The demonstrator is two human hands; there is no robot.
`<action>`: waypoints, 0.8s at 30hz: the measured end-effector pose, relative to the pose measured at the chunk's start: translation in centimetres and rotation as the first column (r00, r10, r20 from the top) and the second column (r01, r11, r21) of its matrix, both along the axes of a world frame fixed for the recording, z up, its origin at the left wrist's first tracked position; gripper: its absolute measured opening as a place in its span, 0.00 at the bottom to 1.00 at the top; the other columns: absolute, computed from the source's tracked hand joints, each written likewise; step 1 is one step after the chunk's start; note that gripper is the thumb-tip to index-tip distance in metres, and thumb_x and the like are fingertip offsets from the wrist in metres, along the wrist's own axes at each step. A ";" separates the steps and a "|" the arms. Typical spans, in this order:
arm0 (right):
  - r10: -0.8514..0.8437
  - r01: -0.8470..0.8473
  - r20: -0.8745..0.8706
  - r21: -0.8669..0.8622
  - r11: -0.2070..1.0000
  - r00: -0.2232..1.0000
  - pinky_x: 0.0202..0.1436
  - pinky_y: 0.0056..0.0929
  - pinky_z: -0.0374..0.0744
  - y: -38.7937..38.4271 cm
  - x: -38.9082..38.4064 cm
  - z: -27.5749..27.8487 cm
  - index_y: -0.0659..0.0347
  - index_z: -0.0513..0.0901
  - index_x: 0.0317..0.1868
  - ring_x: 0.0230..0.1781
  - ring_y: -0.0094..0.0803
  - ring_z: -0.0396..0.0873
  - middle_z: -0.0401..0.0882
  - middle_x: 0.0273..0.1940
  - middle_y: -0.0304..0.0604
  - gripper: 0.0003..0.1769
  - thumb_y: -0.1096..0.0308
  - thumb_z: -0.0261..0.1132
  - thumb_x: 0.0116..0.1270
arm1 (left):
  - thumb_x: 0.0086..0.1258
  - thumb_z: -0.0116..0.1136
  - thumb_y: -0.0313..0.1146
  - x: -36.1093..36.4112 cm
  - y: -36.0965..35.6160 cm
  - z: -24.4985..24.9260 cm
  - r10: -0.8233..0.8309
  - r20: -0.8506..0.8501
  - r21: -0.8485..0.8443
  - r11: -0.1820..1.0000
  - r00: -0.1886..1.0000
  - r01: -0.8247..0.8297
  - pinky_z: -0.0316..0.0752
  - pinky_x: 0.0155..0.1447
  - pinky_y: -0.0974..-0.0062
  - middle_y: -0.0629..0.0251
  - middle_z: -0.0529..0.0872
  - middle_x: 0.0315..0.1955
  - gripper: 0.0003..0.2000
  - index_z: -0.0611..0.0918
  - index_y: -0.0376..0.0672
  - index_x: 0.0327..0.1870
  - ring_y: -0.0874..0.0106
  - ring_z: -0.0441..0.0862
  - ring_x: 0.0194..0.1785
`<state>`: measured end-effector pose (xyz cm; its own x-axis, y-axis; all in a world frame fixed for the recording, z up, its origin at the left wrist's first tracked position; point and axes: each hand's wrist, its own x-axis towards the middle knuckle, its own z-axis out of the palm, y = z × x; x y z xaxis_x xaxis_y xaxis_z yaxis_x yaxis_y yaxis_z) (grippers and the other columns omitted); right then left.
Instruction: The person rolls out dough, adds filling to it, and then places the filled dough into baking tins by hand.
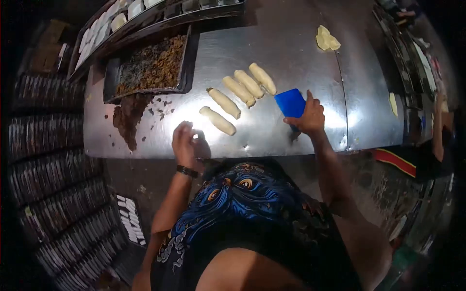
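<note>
On the metal table (pixel 281 53), dough rolls (pixel 238 90) slant lengthwise, upper-left to lower-right; right hand (pixel 310 118) clamps blue scraper (pixel 290 100); left hand (pixel 184 144) half-open, empty.

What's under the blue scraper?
Metal table shows around the scraper, with a dough roll near its left corner. Directly underneath can't be seen: the blade and right hand cover it.

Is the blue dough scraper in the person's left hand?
No, the right hand grips the blue dough scraper, and the left hand is apart from it, near a dough roll.
</note>
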<state>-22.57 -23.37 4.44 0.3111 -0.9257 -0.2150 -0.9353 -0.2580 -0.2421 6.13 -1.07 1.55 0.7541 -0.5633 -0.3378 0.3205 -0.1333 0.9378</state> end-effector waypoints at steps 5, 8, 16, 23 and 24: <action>-0.252 0.246 0.037 0.131 0.961 0.967 0.46 0.40 0.81 -0.3 -1.4 -1.6 0.73 0.69 0.56 0.47 0.52 0.81 0.79 0.46 0.62 0.58 0.39 0.81 0.31 | 0.73 0.54 0.32 8.6 1.7 -1.2 -0.182 0.119 -0.175 0.964 0.976 0.201 0.75 0.44 0.79 0.59 0.83 0.45 0.14 0.75 0.38 0.55 0.76 0.80 0.44; -0.441 0.438 0.140 0.048 0.897 0.887 0.44 0.39 0.80 4.3 0.7 -0.6 0.71 0.72 0.49 0.39 0.47 0.84 0.83 0.37 0.60 0.47 0.43 0.80 0.38 | 0.72 0.53 0.30 12.7 4.2 -2.2 -0.391 0.394 -0.094 0.883 0.832 0.460 0.75 0.49 0.75 0.58 0.84 0.44 0.11 0.79 0.38 0.51 0.72 0.81 0.45; -0.345 0.384 0.347 -0.048 0.922 0.872 0.41 0.42 0.80 13.6 19.9 8.9 0.56 0.46 0.75 0.35 0.50 0.84 0.82 0.34 0.58 0.45 0.73 0.61 0.60 | 0.59 0.59 0.27 16.5 5.8 -0.9 -0.609 0.787 0.264 0.477 0.098 0.838 0.70 0.57 0.61 0.58 0.79 0.52 0.12 0.82 0.41 0.44 0.56 0.75 0.54; -0.231 0.251 0.123 -0.177 0.952 0.965 0.37 0.53 0.78 12.5 28.1 2.5 0.67 0.47 0.72 0.32 0.62 0.81 0.81 0.31 0.65 0.45 0.76 0.58 0.55 | 0.57 0.62 0.25 17.3 6.3 -1.9 -0.604 0.793 0.230 0.410 0.074 0.883 0.68 0.58 0.57 0.55 0.77 0.55 0.13 0.80 0.41 0.45 0.54 0.73 0.57; -0.229 0.261 0.164 -0.210 0.942 0.959 0.37 0.53 0.78 12.5 28.3 3.1 0.69 0.48 0.72 0.32 0.62 0.81 0.81 0.31 0.65 0.44 0.77 0.58 0.55 | 0.57 0.62 0.25 17.7 6.1 -1.9 -0.602 0.797 0.234 0.393 0.056 0.889 0.68 0.58 0.57 0.56 0.77 0.55 0.14 0.80 0.41 0.45 0.54 0.73 0.57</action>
